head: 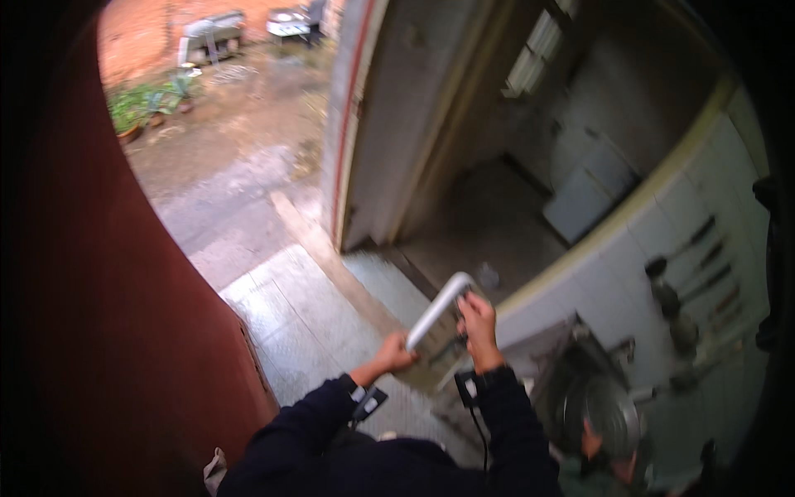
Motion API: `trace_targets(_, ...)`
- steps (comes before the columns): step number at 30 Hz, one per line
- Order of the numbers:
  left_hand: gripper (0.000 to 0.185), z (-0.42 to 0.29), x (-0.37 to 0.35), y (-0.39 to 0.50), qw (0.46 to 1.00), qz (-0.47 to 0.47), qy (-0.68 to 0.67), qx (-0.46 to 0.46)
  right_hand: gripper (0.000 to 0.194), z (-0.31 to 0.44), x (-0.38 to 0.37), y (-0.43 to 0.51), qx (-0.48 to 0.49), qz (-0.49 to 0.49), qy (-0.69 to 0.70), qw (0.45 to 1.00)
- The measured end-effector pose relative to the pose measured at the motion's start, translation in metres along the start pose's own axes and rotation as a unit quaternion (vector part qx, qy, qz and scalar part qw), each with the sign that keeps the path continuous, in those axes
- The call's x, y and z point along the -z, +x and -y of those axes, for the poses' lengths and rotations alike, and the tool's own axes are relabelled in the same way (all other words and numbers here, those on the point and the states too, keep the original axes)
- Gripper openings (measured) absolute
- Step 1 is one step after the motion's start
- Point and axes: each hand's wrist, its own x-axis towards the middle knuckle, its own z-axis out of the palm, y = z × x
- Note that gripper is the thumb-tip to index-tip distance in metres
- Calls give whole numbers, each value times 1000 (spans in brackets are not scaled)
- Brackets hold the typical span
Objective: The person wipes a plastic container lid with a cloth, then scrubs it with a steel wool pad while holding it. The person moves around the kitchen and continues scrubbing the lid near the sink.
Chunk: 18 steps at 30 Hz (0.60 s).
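A white bent tube (435, 314), apparently a pipe, slants up and to the right between my two hands. My left hand (393, 354) grips its lower end. At the upper end, just past the bend, the fingers of my right hand (478, 323) are closed on it. Something small and dark shows by my right fingertips, too blurred to name. Both wrists carry black devices, and a cable runs down from the right one.
A dark red door (155, 310) fills the left side. Beyond the tiled floor (292, 310) lies a yard with potted plants (155, 102). At right, another person's hand (591, 440) is at a metal pot (621, 404) by a sink; ladles (667, 298) hang on the tiled wall.
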Motion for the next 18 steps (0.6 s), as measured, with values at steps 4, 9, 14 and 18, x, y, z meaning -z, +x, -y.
trace_targets(4,29,-14,5,-6,986,51,-145,64,36,17,-1,-7,163,-67,-115,978)
trace_targets(9,30,-33,9,-15,974,88,-200,60,37,20,-13,-48,420,25,-452,787)
trace_targets(14,29,-36,5,-23,974,116,-194,22,37,26,3,-28,372,-48,-475,796)
trace_targets(18,28,-32,0,-26,978,108,-179,5,37,32,22,-5,256,-204,-459,826)
